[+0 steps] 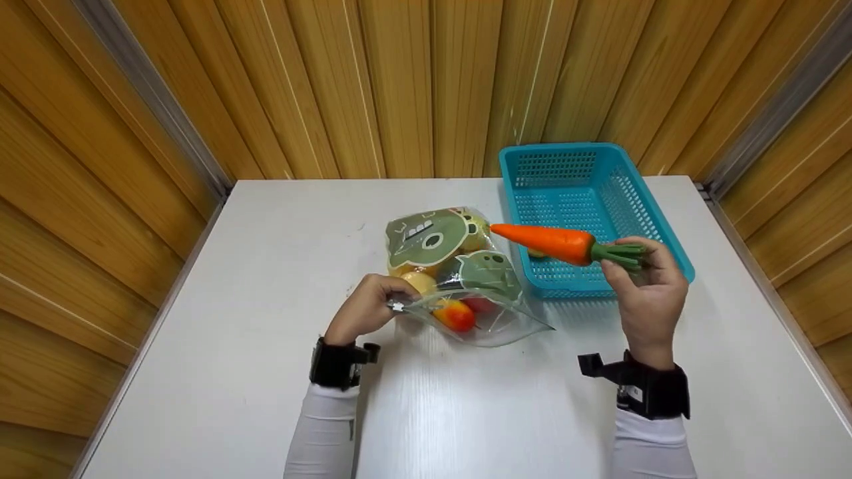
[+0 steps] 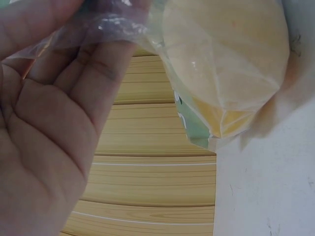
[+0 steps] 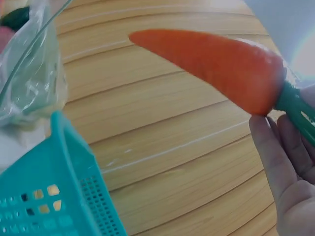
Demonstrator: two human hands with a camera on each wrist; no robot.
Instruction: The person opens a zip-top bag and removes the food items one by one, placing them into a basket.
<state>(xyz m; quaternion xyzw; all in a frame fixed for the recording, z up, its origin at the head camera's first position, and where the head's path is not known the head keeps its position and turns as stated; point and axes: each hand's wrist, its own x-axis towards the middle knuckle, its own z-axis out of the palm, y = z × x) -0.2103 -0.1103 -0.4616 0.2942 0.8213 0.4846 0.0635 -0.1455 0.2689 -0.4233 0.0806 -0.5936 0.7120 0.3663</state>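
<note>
My right hand [image 1: 652, 286] grips an orange carrot [image 1: 546, 242] by its short green stalks, with thumb and fingers round them. The carrot's tip points left toward the bag, and its body overlaps the basket in the head view. My left hand [image 1: 369, 306] pinches the left end of the mouth of a clear plastic bag [image 1: 426, 246] with green cartoon prints. The bag lies on the table, its mouth gaping toward me. Inside show a red-and-yellow fruit [image 1: 456, 315], a pale yellow round fruit [image 2: 226, 49] and other produce partly hidden by the prints.
A blue perforated basket [image 1: 665, 239] stands at the back right of the white table [image 1: 266, 266]. A small yellowish-brown thing [image 1: 536, 253] in it shows under the carrot. Wood-patterned panels [image 1: 399, 86] wall the back and both sides.
</note>
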